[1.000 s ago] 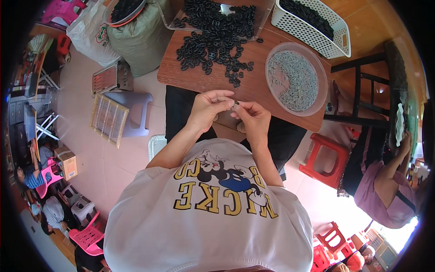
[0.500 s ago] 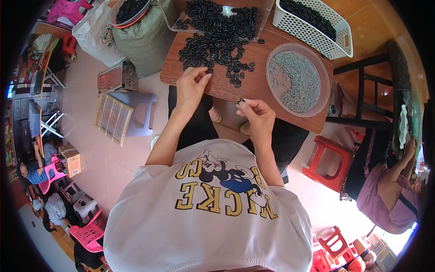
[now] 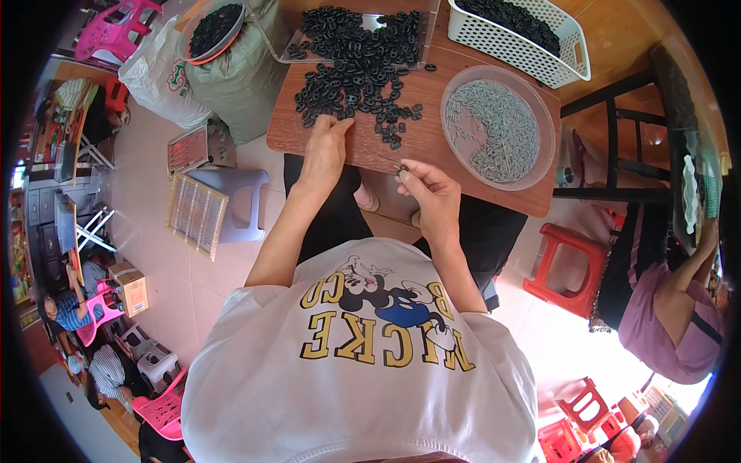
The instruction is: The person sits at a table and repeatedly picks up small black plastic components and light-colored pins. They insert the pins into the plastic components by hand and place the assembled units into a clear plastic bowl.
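Note:
A heap of small black oval pieces (image 3: 340,89), apparently plastic with holes, spills from a clear bin (image 3: 424,46) onto the brown wooden table (image 3: 297,137). My left hand (image 3: 324,150) reaches to the heap's near edge, its fingers drawn together and touching the pieces. Whatever lies between those fingertips is too small to make out. Just off the table's front edge, my right hand (image 3: 432,193) pinches a small black piece (image 3: 401,169) between thumb and fingers; a thin pin-like tip seems to stick out of it. Right of the heap is a round clear tub (image 3: 457,147) of small grey screw-like parts (image 3: 502,127).
A white perforated basket (image 3: 532,62) of black pieces stands at the table's far right. Sacks (image 3: 235,96) with a bowl (image 3: 212,35) on top stand left of the table. A red stool (image 3: 567,270) and a person in purple (image 3: 668,324) are at the right.
My left fingers have moved further in against the heap's near edge. The right hand still holds its black piece, slightly turned. The whole view has shifted a little.

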`<state>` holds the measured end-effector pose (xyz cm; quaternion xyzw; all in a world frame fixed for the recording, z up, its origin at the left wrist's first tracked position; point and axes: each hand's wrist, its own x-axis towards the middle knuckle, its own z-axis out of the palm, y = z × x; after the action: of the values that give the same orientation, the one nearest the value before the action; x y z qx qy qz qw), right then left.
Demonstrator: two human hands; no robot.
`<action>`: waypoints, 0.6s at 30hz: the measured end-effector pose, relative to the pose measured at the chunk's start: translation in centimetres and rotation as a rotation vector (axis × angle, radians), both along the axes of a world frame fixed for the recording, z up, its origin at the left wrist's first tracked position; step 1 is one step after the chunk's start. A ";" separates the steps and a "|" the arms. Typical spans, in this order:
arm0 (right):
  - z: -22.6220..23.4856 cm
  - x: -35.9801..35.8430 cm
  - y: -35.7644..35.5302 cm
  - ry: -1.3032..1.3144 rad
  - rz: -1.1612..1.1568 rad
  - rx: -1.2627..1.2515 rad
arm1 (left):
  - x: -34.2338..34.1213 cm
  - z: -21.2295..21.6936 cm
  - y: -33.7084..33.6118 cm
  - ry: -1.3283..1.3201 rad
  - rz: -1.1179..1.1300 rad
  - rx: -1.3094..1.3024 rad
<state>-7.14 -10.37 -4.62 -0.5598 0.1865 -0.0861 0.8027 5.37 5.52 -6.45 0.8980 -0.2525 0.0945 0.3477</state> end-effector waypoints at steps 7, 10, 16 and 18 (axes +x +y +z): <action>0.8 0.5 0.0 -0.012 0.047 0.091 | 0.2 -0.4 1.0 0.475 0.068 -0.404; 1.1 0.8 0.3 -0.013 0.051 0.110 | -0.9 0.8 0.6 0.987 0.036 -0.874; 1.9 1.2 0.6 -0.006 0.045 0.033 | -4.0 2.4 -1.6 1.270 0.006 -1.239; 2.4 1.2 0.5 0.016 0.032 -0.016 | -4.5 2.5 -2.1 1.275 -0.008 -1.279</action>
<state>-5.96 -9.89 -2.24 -0.5699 0.1834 -0.0702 0.7979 0.84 3.39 -3.99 0.4144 0.0858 -0.3000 0.8549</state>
